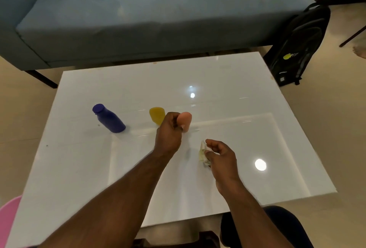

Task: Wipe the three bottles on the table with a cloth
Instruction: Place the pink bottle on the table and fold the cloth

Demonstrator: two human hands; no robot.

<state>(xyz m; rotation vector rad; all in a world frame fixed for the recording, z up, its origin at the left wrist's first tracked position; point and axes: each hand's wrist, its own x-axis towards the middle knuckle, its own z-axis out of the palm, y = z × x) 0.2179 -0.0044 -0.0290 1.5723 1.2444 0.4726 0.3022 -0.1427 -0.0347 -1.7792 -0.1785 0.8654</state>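
Three bottles stand on the glossy white table (217, 178). A dark blue bottle (109, 118) is at the left. In the middle stands a yellow bottle (157, 115), partly hidden behind my left hand (168, 132). My left hand grips a peach-pink bottle (185, 121), and its fingers cover the bottle's left side. A little to the right and nearer to me, my right hand (219, 156) holds a crumpled pale cloth (203, 153) just above the table. The cloth is apart from the pink bottle.
A blue sofa (150, 15) stands right behind the table. A black backpack (297, 47) leans by the sofa's right end. Something pink (8, 220) shows at the lower left edge. My knee (277, 226) is below the table's near right edge.
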